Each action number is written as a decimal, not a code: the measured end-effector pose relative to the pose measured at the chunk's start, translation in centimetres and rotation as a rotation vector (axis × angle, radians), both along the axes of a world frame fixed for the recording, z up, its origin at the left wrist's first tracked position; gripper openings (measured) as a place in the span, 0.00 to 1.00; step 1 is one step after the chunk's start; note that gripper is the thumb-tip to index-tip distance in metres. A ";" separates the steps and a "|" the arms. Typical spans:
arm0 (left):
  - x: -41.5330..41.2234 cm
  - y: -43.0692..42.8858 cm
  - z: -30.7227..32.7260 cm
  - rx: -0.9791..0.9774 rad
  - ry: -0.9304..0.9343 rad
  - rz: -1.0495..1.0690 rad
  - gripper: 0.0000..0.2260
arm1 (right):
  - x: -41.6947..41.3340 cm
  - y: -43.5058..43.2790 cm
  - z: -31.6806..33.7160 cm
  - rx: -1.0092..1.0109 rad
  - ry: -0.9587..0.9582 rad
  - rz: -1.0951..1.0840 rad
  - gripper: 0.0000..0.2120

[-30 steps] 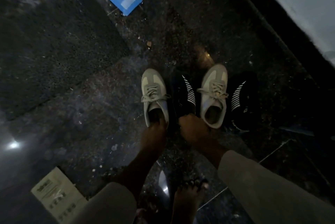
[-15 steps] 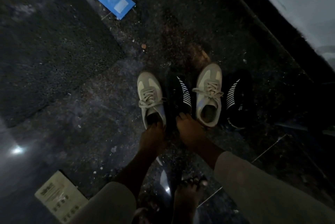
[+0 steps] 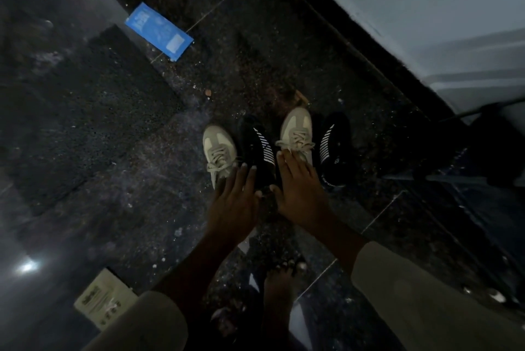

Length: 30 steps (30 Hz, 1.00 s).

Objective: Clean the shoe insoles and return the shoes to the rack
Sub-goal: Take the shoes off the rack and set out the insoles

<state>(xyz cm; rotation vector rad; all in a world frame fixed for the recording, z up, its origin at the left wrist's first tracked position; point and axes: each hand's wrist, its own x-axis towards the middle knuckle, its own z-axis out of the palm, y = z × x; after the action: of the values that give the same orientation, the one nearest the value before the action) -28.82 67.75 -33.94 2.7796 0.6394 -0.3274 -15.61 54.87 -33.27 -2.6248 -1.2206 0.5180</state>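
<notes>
Upright row: beige sneakers (image 3: 218, 149), black striped shoes (image 3: 259, 149).

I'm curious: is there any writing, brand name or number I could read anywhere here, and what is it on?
Nothing here reads clearly.
On the blue packet: white print, too blurred to read.
On the cream card at the lower left: dark print, too blurred to read.
On the rightmost black striped shoe: small white letters near the collar, too small to read.
</notes>
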 end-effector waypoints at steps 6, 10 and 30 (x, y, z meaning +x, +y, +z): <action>2.7 -2.7 7.5 0.039 -0.071 -0.106 0.25 | 0.2 -4.0 7.0 0.052 -0.051 -0.084 0.34; 3.5 -5.1 11.6 0.081 -0.141 -0.188 0.27 | 0.1 -7.7 11.0 0.078 -0.110 -0.133 0.35; 12.6 -29.6 17.7 0.137 -0.427 -0.694 0.26 | 0.6 -35.7 17.7 0.130 -0.298 -0.533 0.31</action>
<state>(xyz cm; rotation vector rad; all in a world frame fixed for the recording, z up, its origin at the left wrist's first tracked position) -16.24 38.14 -16.26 2.9697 -0.4268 0.1948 -14.96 19.17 -15.62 -2.8143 -0.5382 -0.0472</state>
